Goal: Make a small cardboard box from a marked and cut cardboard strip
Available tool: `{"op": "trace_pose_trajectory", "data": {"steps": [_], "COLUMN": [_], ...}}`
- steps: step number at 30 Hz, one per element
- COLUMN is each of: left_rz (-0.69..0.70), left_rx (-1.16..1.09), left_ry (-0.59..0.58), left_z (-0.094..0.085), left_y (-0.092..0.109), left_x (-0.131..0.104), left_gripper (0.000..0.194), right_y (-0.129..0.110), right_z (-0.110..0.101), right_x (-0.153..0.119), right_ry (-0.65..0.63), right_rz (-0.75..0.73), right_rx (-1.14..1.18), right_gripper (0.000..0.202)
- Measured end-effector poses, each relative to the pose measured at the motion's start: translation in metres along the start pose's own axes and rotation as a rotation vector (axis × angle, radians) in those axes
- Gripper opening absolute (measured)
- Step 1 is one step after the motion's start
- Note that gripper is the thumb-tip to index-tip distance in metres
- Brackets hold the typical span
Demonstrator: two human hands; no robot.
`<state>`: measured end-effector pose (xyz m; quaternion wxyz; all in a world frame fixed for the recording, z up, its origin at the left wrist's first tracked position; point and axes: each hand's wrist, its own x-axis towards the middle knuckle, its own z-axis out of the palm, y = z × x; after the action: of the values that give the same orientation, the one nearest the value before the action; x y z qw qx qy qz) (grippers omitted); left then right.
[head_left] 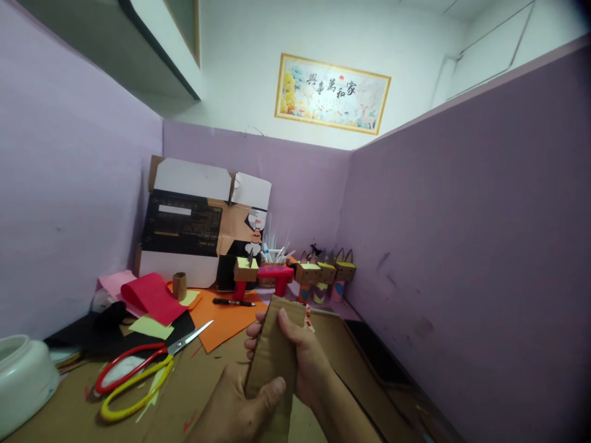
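A long strip of brown cardboard [273,357] is held up in front of me, above the table. My left hand [242,403] grips its lower part, thumb pressed on the front face. Higher up, my right hand [302,347] is closed round the strip, its thumb near the top and fingertips showing past the left edge. To the left lie scissors [152,363] with one red and one yellow handle, blades slightly apart. Orange paper [221,320] and a black pen [233,302] are just beyond my hands.
Cardboard animal figures [318,271] stand at the back, beside a basket of pens [274,253]. A flattened printed box [184,224] leans on the purple partition. Red paper [154,298] and a white jar [23,381] are at left; a dark flat object [376,354] lies right.
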<state>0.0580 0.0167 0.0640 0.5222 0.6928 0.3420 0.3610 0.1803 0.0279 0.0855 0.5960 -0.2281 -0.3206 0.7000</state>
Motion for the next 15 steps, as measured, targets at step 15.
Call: {"op": "trace_pose_trajectory", "data": {"steps": [15], "left_rz": [-0.028], "left_rx": [-0.257], "left_ry": [0.171], "left_z": [-0.013], "left_y": [0.009], "left_x": [0.017], "left_gripper": [0.025], "right_y": [0.031], "right_z": [-0.010], "right_x": [0.002], "right_ry": [0.095], "right_rz": [-0.064], "right_rx": [-0.232], "right_gripper": [0.031]}}
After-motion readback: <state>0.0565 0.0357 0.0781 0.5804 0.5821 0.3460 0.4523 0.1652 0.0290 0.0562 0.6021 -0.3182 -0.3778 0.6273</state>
